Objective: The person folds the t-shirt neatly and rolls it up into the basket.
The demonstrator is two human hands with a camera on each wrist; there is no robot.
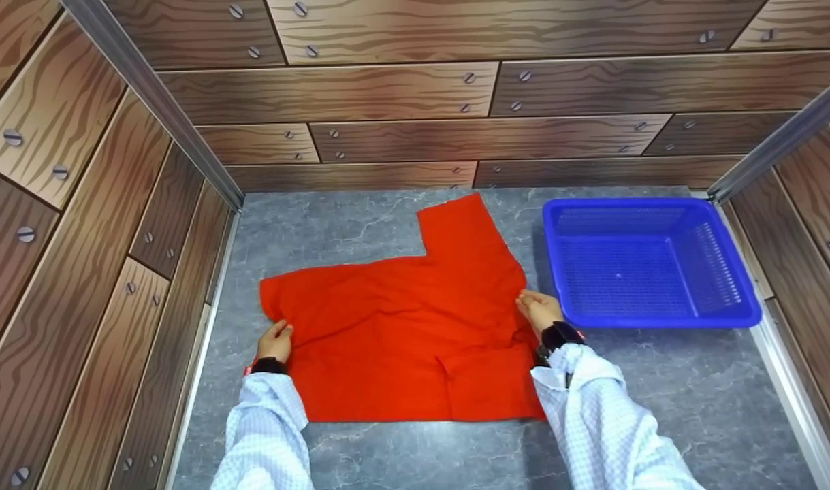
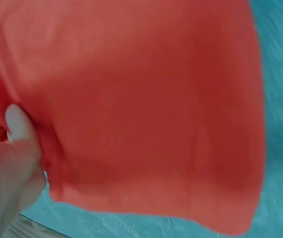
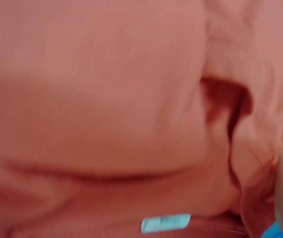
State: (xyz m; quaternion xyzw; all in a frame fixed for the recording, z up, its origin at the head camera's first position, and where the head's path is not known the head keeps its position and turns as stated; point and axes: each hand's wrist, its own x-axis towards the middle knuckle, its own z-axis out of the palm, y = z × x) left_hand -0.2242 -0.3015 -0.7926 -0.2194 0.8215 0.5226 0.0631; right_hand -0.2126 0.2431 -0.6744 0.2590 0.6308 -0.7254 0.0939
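A red shirt (image 1: 387,313) lies creased on a gray surface (image 1: 367,452), just left of a blue basket (image 1: 660,322), as a person's left hand (image 1: 275,341) pinches its left edge and the right hand (image 1: 540,313) pinches the opposite edge. A light grip and an even pull on both sides would likely ease the wrinkles without skewing the cloth. Counted: one shirt, one white label (image 3: 166,223), two hands, one basket, three plank-patterned walls (image 1: 401,92).

On my remote feed I can read no text, as the one label I see, a small white tag (image 3: 166,223) on the red garment (image 3: 96,109), bottom centre of the right wrist view, is too blurred.
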